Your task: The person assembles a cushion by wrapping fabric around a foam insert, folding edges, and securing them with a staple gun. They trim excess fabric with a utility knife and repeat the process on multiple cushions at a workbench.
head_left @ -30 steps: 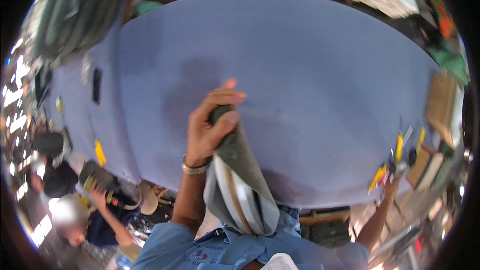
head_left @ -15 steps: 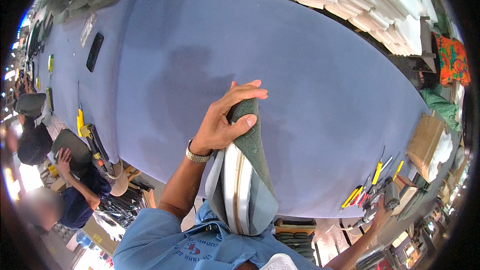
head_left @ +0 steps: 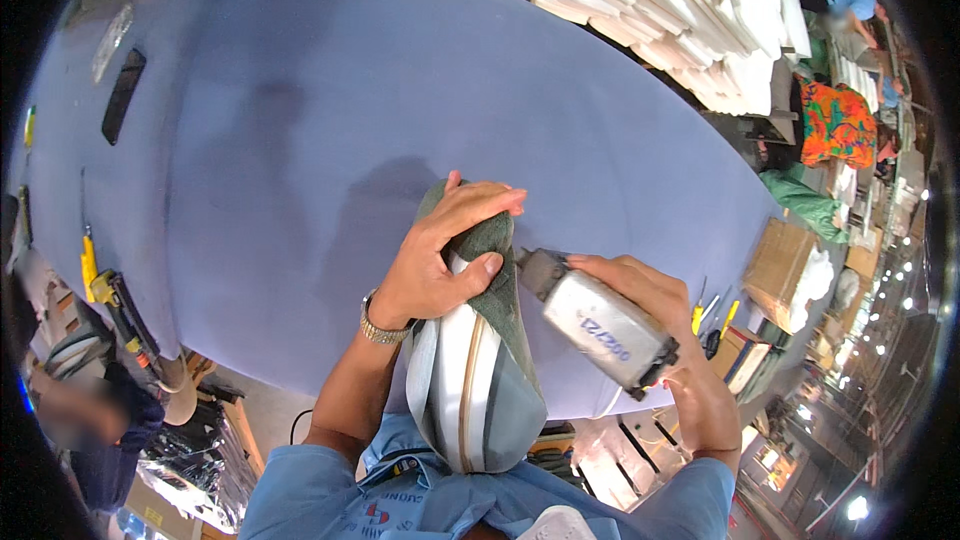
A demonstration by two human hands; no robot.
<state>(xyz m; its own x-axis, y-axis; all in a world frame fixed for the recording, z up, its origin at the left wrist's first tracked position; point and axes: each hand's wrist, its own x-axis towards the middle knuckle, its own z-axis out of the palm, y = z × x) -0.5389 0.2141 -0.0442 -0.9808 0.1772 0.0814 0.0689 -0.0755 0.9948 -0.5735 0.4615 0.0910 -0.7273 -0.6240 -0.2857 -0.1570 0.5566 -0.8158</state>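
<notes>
A padded panel [head_left: 452,380] stands on edge against my shirt, with white foam, a thin brown board edge and grey-green fabric [head_left: 490,240] folded over its top. My left hand [head_left: 445,250] is closed round the top end, thumb pressing the fabric on the near side and fingers over the far side. In my right hand [head_left: 645,295] is a silver and black staple gun [head_left: 605,330], its nose pointing left at the panel's right side. A small gap seems to part the nose from the fabric. The trigger fingers are partly hidden behind the tool.
A large blue-grey covered table [head_left: 430,70] lies ahead. Yellow-handled screwdrivers [head_left: 697,316] and a cardboard box [head_left: 778,275] are at its right edge. White foam sheets [head_left: 670,20] are stacked beyond. At left are a phone [head_left: 123,98], another staple gun [head_left: 122,320] and a co-worker [head_left: 110,440].
My right hand has lifted the staple gun from the table's right edge and brought it left beside the panel. The left hand still grips the panel's top; the view has turned rightward.
</notes>
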